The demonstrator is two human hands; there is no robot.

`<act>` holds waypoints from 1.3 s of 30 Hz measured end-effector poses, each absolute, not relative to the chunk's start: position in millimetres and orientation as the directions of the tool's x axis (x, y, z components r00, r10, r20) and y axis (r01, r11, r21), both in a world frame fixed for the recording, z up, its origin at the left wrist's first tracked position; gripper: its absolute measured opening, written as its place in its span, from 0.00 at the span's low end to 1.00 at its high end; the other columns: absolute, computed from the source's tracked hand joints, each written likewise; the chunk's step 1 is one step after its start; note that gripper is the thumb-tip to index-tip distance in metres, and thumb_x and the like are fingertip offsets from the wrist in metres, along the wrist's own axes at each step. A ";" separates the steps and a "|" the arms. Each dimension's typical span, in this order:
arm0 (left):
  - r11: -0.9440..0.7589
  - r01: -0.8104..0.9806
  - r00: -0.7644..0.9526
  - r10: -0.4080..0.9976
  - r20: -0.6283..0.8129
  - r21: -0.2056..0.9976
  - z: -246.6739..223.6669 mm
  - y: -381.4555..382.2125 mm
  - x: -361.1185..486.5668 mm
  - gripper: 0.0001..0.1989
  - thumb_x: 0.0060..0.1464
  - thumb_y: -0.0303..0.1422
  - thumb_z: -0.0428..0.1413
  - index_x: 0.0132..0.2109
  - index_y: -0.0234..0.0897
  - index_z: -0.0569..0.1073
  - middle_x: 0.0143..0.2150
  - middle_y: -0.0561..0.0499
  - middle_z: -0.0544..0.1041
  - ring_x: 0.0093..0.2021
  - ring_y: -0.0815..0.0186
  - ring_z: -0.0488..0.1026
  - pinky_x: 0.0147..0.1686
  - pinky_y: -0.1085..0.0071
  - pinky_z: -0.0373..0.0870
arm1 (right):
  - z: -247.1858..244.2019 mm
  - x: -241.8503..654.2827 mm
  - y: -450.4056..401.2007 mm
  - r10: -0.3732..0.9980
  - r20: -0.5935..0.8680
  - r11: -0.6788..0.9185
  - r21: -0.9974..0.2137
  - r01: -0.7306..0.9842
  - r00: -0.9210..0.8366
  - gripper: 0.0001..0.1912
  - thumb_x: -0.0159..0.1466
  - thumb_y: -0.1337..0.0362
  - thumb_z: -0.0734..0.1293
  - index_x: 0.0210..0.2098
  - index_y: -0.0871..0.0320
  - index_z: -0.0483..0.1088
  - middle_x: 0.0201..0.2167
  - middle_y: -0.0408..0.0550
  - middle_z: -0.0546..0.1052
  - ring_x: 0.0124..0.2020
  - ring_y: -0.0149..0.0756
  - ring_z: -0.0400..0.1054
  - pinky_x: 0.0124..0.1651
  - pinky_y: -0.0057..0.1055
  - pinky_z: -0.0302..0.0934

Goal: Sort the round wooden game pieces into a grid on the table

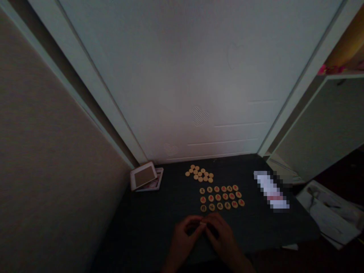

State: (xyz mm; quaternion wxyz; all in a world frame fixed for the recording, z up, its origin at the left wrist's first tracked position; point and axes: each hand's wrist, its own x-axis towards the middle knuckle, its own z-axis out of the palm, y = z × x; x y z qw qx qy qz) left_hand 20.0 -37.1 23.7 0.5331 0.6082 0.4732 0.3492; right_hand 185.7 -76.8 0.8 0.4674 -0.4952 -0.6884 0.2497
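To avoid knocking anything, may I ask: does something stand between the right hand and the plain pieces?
Yes: the marked pieces, in three rows, lie between the right hand and the plain pieces, their left end most directly.

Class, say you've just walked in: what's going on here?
A person's left hand and right hand hold a small pale thing between them, mostly hidden, at the near side of a dark table. Beyond them, marked round pieces lie in three rows of six. Farther back lies a loose cluster of plain-looking pieces.
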 end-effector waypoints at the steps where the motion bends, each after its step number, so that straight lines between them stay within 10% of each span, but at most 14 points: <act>1: 0.019 0.207 0.305 0.949 -0.083 0.978 24.4 -37.3 20.2 0.14 0.51 0.45 0.62 0.40 0.40 0.80 0.41 0.45 0.82 0.42 0.58 0.79 0.46 0.66 0.76 | 1.8 185.7 -76.7 0.915 0.399 0.384 -0.806 0.450 -0.067 0.11 0.67 0.67 0.63 0.48 0.51 0.71 0.42 0.48 0.75 0.45 0.38 0.72 0.48 0.34 0.69; 39: 0.057 0.122 0.351 0.931 -0.096 0.991 24.8 -37.7 19.7 0.13 0.56 0.41 0.58 0.45 0.39 0.74 0.42 0.46 0.81 0.42 0.61 0.79 0.45 0.69 0.75 | 2.7 188.6 -75.4 0.951 0.309 0.282 -0.869 0.408 0.000 0.11 0.67 0.61 0.63 0.48 0.52 0.72 0.41 0.48 0.78 0.42 0.38 0.73 0.47 0.32 0.68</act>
